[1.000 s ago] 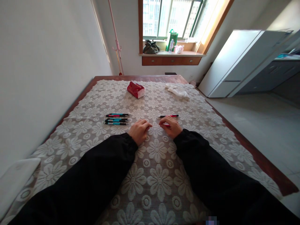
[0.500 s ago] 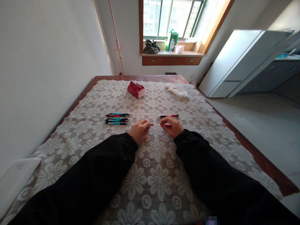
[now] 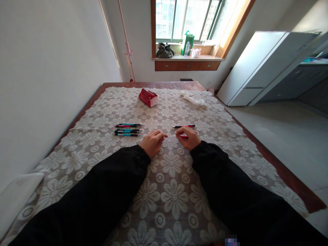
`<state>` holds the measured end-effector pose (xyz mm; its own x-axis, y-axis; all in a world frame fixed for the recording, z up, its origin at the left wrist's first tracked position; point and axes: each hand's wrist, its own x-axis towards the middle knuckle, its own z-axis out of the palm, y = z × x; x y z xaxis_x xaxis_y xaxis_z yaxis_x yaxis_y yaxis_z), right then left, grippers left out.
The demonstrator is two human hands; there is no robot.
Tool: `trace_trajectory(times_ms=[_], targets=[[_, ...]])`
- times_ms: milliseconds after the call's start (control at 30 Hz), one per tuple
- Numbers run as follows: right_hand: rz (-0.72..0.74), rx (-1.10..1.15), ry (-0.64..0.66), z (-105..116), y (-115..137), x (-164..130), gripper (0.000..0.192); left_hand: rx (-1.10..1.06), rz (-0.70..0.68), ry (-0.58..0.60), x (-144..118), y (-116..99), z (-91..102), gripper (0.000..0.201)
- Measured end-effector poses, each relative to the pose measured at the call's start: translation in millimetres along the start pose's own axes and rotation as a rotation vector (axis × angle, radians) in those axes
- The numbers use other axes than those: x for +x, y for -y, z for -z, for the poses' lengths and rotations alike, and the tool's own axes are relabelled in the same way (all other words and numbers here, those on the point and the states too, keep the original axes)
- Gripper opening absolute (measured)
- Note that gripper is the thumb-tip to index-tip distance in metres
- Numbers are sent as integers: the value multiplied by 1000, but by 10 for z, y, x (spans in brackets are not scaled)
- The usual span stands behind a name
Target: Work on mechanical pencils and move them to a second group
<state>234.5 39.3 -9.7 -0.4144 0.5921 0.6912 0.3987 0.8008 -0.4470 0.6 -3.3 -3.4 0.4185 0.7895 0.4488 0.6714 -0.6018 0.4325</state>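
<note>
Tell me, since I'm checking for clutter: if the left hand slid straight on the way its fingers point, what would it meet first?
The left hand points toward the right hand, so it would probably meet that hand and the small pink piece it holds, though depth is hard to judge.

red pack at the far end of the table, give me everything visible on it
The red pack is a soft, wrapped block, glossy red like plastic film, with its white end face turned toward the camera and right. It lies flat but skewed to the table edges, on the white floral lace cloth near the table's far end, left of centre. Nothing touches it but the cloth; a crumpled white cloth lies apart to its right. Any print is too small to read.
</note>
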Motion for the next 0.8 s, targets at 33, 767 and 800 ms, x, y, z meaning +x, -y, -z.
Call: trace_trajectory(times_ms=[33, 767, 800], targets=[[5, -9, -6, 4, 4, 5, 9, -1, 1, -3, 0, 0, 1, 24], [-89, 43, 95, -39, -47, -33, 6, 54, -154, 97, -16, 44, -46, 72], [-79, 44, 94, -38, -41, -32, 6, 52, -153, 85, -18, 52, -52, 73]])
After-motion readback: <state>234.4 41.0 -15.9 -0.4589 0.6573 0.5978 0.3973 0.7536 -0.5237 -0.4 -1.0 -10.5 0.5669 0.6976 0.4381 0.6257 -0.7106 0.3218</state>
